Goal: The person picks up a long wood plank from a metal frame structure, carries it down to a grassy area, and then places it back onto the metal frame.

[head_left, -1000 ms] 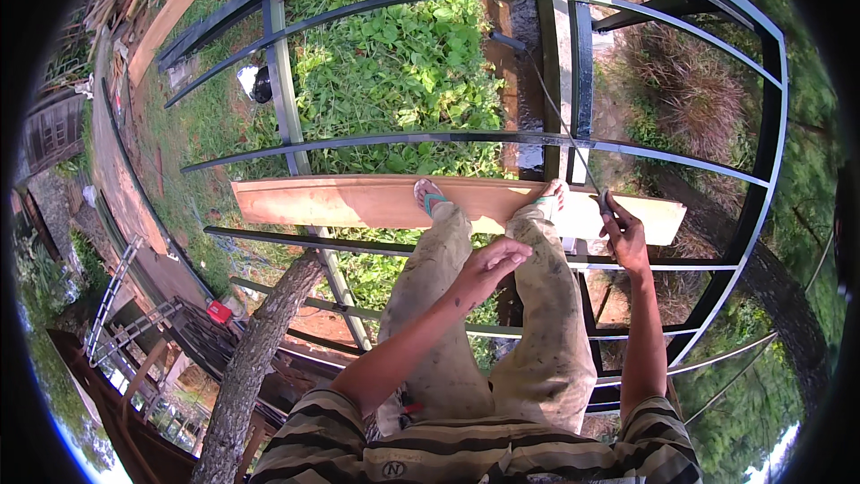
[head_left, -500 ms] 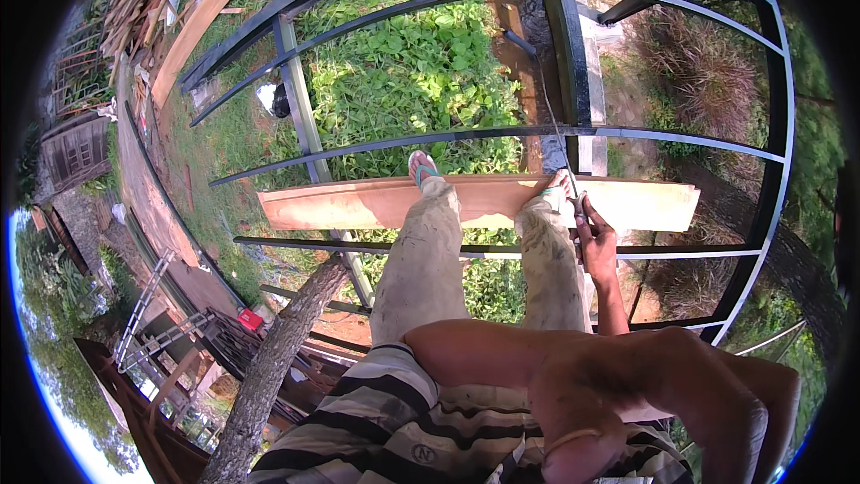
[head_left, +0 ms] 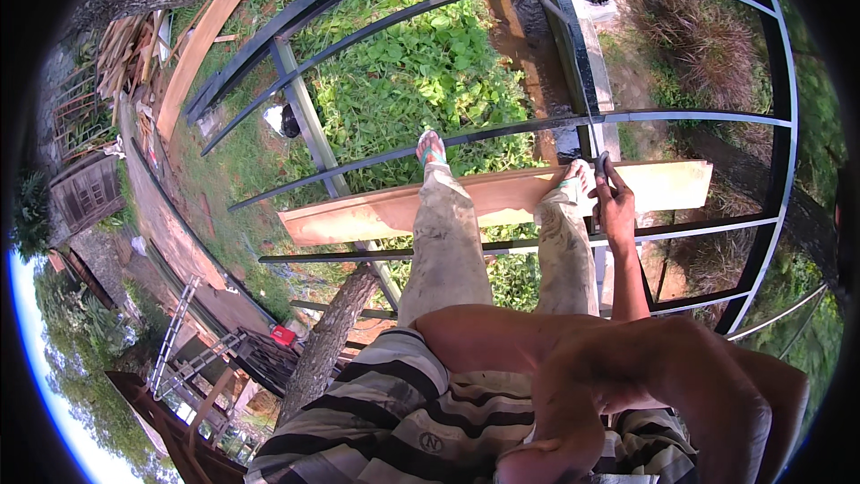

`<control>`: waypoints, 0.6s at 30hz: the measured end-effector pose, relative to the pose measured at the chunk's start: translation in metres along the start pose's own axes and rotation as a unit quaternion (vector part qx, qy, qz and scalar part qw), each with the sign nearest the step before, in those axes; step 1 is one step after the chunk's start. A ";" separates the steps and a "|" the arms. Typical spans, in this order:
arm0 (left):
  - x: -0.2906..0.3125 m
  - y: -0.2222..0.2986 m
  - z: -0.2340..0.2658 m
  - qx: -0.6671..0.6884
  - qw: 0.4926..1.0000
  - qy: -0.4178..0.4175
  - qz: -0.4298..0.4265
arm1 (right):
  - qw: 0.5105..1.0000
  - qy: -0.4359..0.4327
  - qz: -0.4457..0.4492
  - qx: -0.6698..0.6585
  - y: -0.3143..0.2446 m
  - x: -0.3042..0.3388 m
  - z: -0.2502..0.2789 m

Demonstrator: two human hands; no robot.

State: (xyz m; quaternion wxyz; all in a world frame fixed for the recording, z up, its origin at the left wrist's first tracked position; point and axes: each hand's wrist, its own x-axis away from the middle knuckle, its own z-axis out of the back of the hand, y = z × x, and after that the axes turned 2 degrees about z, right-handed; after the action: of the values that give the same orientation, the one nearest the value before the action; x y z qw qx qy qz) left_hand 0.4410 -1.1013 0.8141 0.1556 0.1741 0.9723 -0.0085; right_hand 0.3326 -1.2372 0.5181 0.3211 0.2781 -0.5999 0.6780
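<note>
My right hand [head_left: 616, 211] is closed around the dark handle [head_left: 602, 164] of a long thin tool, beside my right foot [head_left: 573, 181]. Its slim shaft [head_left: 588, 94] runs away from me over the black metal beam. A thicker piece at the far end looks like a hammer head, though I cannot make out its kind. Beneath the hand lies a wooden plank [head_left: 502, 202] across the black frame bars; both my sandaled feet rest on it. A bare forearm [head_left: 484, 341] crosses in front of my body, but my left hand is out of sight.
Narrow black metal bars [head_left: 699, 116] form an open frame around me, with green plants [head_left: 421, 63] showing below through the gaps. A tree trunk [head_left: 327, 341] rises at the left. Another long plank [head_left: 210, 40] and a pile of lumber [head_left: 130, 54] lie at the far left.
The view has shifted and turned slightly. The tool's far end has swung right, from over the soil to over the black beam; my right hand keeps its grip.
</note>
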 end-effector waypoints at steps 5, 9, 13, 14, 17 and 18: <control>-0.003 0.025 0.003 -0.034 0.999 0.018 0.017 | 0.998 0.026 0.035 -0.036 -0.055 -0.049 -0.042; 0.016 0.058 0.026 -0.156 0.984 0.075 0.042 | 0.994 0.085 0.066 -0.003 -0.067 -0.097 -0.075; 0.103 0.102 0.099 -0.454 0.824 0.286 0.184 | 0.981 0.132 0.082 0.116 -0.073 -0.142 -0.076; 0.147 0.113 0.127 -0.519 0.732 0.361 0.254 | 0.974 0.143 0.085 0.151 -0.076 -0.152 -0.076; 0.279 0.166 0.169 -0.743 0.368 0.364 0.423 | 0.973 0.158 0.071 0.152 -0.101 -0.177 -0.093; 0.311 0.182 0.168 -0.786 0.242 0.310 0.476 | 0.969 0.166 0.071 0.170 -0.104 -0.182 -0.099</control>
State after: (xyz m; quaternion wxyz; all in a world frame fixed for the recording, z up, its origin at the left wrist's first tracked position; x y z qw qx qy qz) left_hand 0.2769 -0.8376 0.5659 -0.1232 0.3855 0.2074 0.8906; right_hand 0.5298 -1.1497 0.4325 0.3150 0.1689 -0.4329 0.8276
